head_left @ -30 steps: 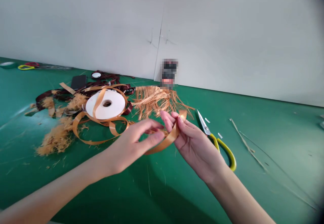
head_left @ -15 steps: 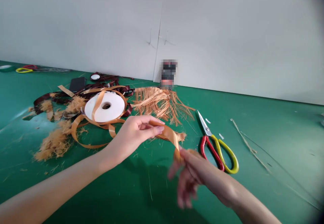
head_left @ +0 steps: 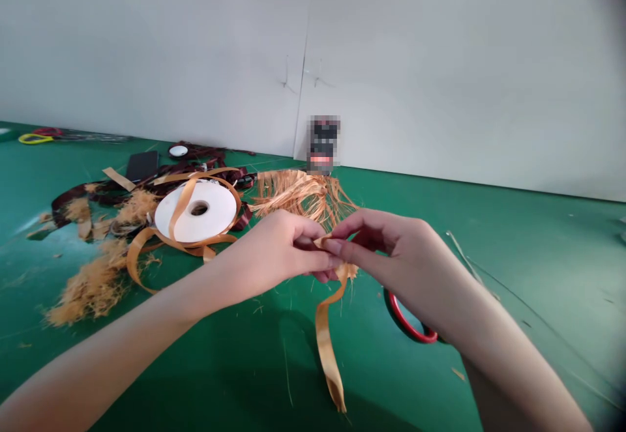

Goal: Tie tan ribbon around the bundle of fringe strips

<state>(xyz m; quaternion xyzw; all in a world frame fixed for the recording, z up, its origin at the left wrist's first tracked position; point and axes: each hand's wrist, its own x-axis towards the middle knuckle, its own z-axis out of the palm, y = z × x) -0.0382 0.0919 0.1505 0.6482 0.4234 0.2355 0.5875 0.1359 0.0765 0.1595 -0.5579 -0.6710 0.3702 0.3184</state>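
My left hand [head_left: 288, 249] and my right hand [head_left: 379, 243] meet in the middle, fingertips pinched together on a tan ribbon [head_left: 330, 354]. One end of the ribbon hangs down from my fingers over the green table. Frayed fibres show just beneath the fingertips, and the exact fold between them is partly hidden. Behind my hands lies a bunch of fringed tan ribbon strips [head_left: 293, 191]. Scissors with a red handle [head_left: 408, 321] lie beneath my right wrist, mostly covered by it.
To the left stands a white ribbon spool [head_left: 195, 210] with loose tan loops. Frayed fibre clumps [head_left: 92, 282], dark ribbon [head_left: 73, 194], a black phone-like slab [head_left: 142, 166] and yellow-and-red scissors [head_left: 42, 136] lie around it. A white panel [head_left: 440, 80] closes off the back of the green table [head_left: 220, 367].
My right hand has moved up and left to join my left hand, now pinching the ribbon there. The ribbon's end now dangles below, and my right wrist covers most of the scissors.
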